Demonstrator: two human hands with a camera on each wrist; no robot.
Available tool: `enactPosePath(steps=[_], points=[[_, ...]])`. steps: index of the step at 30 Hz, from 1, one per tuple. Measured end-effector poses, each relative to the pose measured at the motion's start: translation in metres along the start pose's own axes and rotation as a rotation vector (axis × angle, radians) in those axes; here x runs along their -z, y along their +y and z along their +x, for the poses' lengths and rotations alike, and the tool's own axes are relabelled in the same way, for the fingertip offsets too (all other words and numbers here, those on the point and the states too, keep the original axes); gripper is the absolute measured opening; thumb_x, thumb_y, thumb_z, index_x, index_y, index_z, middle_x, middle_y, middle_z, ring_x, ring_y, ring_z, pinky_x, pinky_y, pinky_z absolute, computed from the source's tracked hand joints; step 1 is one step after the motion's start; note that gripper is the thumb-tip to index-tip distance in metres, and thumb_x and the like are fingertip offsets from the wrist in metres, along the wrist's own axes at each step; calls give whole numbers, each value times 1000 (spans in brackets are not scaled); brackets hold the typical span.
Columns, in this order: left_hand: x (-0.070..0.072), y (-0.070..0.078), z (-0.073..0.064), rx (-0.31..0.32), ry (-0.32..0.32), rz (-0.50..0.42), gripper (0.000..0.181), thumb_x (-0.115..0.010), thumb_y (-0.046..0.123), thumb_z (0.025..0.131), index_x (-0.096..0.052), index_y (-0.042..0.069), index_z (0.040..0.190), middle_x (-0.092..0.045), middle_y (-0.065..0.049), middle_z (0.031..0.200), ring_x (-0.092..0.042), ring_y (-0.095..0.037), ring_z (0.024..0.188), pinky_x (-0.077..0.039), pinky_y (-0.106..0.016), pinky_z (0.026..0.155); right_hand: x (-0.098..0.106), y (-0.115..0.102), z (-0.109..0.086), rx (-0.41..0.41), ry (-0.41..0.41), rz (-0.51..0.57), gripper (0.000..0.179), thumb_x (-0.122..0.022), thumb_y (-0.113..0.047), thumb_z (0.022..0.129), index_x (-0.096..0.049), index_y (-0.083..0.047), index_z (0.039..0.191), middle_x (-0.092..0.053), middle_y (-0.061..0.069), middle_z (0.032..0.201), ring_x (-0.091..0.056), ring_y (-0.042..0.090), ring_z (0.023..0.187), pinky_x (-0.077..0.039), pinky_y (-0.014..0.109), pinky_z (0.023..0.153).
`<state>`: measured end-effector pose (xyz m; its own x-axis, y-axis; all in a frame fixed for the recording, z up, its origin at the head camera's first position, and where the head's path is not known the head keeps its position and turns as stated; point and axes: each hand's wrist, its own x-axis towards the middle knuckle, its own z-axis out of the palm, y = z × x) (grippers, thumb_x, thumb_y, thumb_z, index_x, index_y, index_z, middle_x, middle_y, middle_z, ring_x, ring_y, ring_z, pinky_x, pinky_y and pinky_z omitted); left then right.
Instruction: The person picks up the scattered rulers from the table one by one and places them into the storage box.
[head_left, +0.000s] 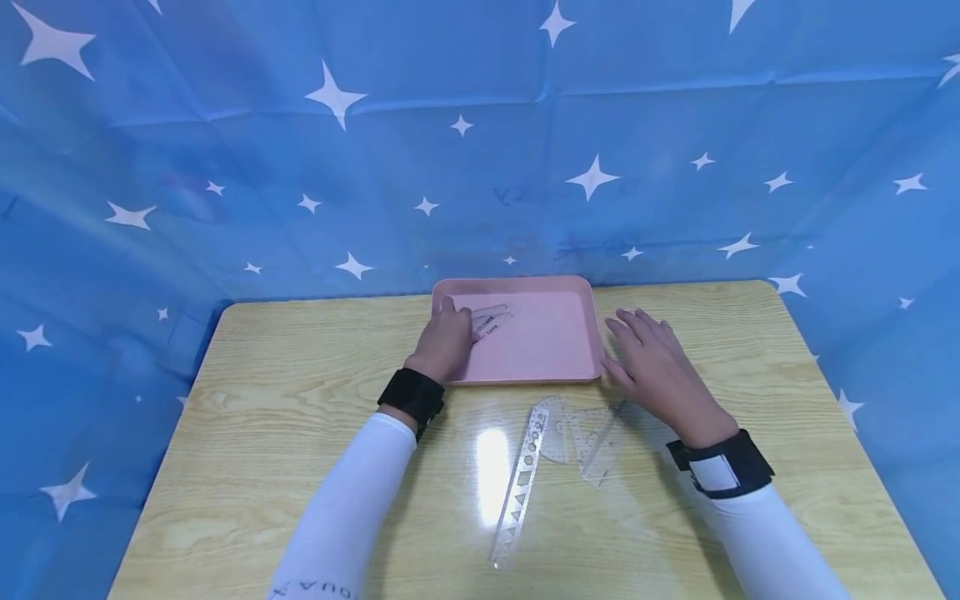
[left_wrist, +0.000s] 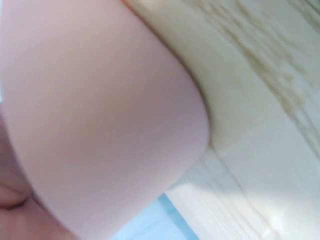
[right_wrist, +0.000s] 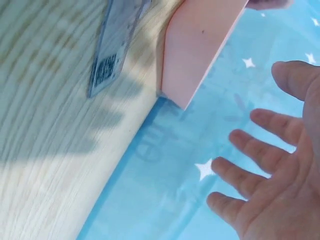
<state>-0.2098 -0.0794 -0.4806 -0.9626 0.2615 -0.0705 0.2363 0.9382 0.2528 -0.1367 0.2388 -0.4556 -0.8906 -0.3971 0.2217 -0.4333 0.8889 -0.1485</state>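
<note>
My left hand [head_left: 444, 340] reaches over the left side of the pink tray [head_left: 540, 354], its fingers bent down inside. Clear plastic pieces with dark print [head_left: 491, 323] stick out to the right from beside its thumb; I cannot tell whether the fingers grip them. In the left wrist view the tray wall [left_wrist: 110, 110] hides most of that hand. My right hand [head_left: 652, 367] hovers at the tray's right edge, fingers spread and holding nothing. Below the tray lie a clear stencil ruler [head_left: 519, 492], a clear protractor [head_left: 555, 433] and clear set squares [head_left: 588, 429].
The tray stands at the far edge of the wood-grain table [head_left: 300, 433], close to a blue curtain [head_left: 480, 167] with white stars. The curtain also rises along the left and right sides of the table.
</note>
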Motion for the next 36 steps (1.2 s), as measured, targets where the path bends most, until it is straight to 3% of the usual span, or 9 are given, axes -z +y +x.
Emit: enactPosePath(steps=[9, 14, 21, 23, 26, 36], points=[[-2, 0, -1, 12, 2, -42, 38, -64, 24, 103, -60, -7, 123, -53, -30, 124, -68, -29, 85, -60, -40, 79, 4, 1, -15, -38, -16, -2, 58, -69, -28, 99, -51, 1, 145, -49, 27, 151, -42, 50, 142, -30, 72, 114], [1, 2, -4, -16, 31, -47, 39, -64, 26, 103, -59, -7, 123, -52, -28, 120, -66, -31, 85, -60, -43, 78, 5, -5, -19, 1, 1, 2, 59, -71, -26, 97, -51, 0, 146, -48, 25, 153, -41, 48, 143, -30, 71, 114], [8, 5, -16, -106, 131, -37, 32, -66, 27, 102, -65, -4, 109, -54, -25, 115, -58, -36, 99, -60, -46, 75, -3, -15, -26, 190, 58, 51, 59, -73, -25, 94, -54, -7, 147, -51, 16, 155, -45, 39, 145, -33, 64, 117], [10, 6, -20, -135, 167, -28, 31, -68, 27, 101, -66, -3, 108, -55, -24, 112, -56, -35, 100, -60, -45, 76, -5, -19, -27, 249, 74, 66, 54, -67, -30, 99, -54, -9, 147, -51, 13, 155, -46, 37, 145, -34, 62, 117], [12, 6, -27, -179, 211, -5, 33, -69, 29, 100, -66, -3, 109, -56, -23, 111, -55, -34, 101, -58, -43, 78, -8, -24, -27, 332, 94, 98, 48, -58, -35, 105, -55, -11, 147, -52, 11, 155, -48, 35, 143, -37, 60, 117], [19, 14, -45, -266, 271, 0, 37, -68, 32, 100, -67, -1, 117, -58, -21, 115, -54, -34, 97, -54, -41, 79, -16, -52, -26, 554, 76, 157, 49, -67, -31, 99, -60, -12, 144, -55, 9, 153, -54, 31, 140, -41, 50, 117]])
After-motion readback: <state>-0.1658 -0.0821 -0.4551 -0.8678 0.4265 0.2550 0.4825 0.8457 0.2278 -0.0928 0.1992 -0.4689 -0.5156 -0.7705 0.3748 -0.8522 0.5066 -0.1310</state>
